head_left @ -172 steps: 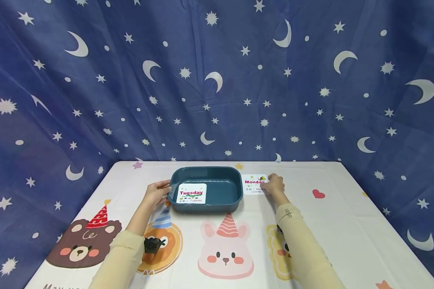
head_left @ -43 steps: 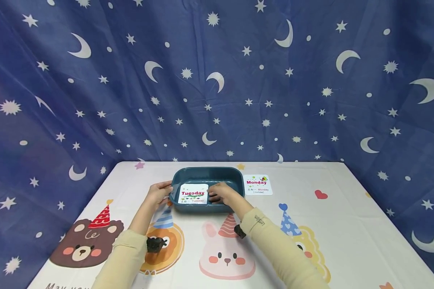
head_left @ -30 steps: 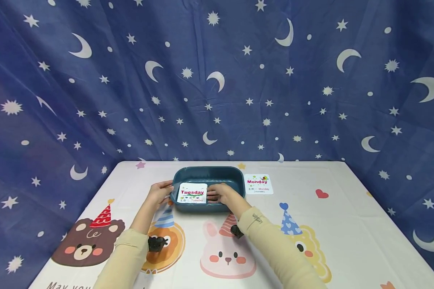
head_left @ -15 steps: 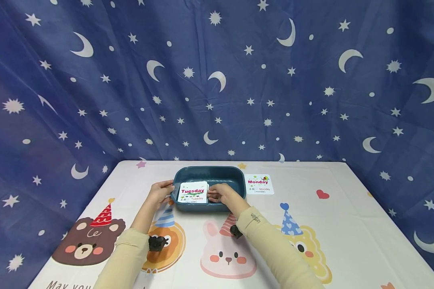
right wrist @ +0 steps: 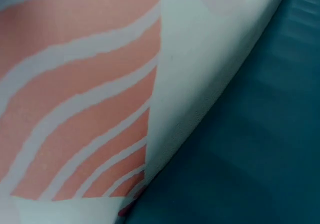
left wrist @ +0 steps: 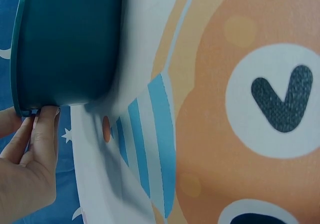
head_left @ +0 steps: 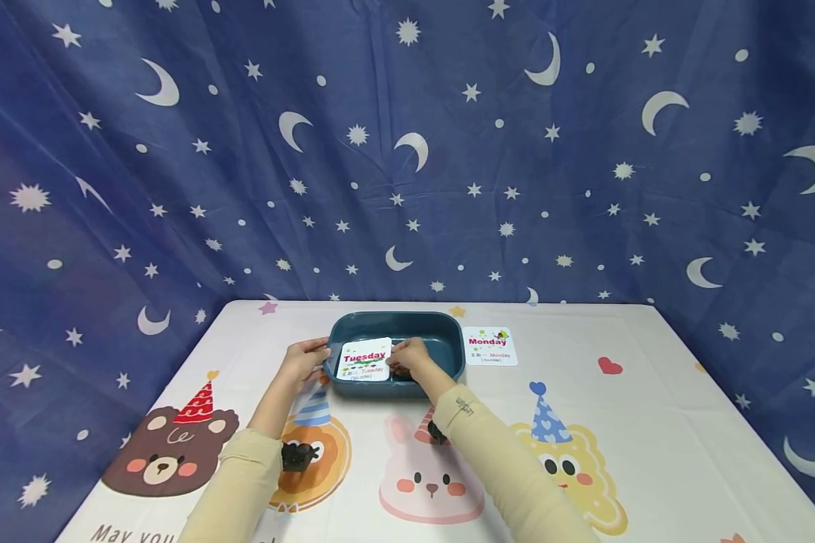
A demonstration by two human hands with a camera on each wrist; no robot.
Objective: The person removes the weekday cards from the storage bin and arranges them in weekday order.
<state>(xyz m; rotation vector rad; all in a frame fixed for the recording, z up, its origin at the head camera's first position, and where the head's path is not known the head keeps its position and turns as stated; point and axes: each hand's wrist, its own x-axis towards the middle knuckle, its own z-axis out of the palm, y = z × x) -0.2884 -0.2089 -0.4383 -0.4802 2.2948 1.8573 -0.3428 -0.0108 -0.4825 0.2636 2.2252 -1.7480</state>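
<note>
A dark teal plastic tray (head_left: 441, 329) with rounded corners stands on the table in the head view. My left hand (head_left: 306, 357) pinches its left rim; in the left wrist view the thumb and fingers of that hand (left wrist: 35, 164) meet at the tray's edge (left wrist: 67, 43). Inside the tray, at the left, is a white card printed "Tuesday" (head_left: 364, 360), slightly tilted. My right hand (head_left: 412, 356) reaches over the front rim and pinches the card's right edge. The right wrist view holds only the tray's outer wall (right wrist: 240, 134) and the tablecloth; the right fingers are hidden there.
A white card printed "Monday" (head_left: 490, 347) lies flat on the table just right of the tray. The light tablecloth (head_left: 652, 422) carries cartoon animal prints. Behind the table hangs a blue curtain (head_left: 448, 249) with moons and stars.
Earlier my right hand let go of the Monday card and moved left into the tray. Since then it has taken hold of the Tuesday card, which has risen slightly. My left hand stays on the rim.
</note>
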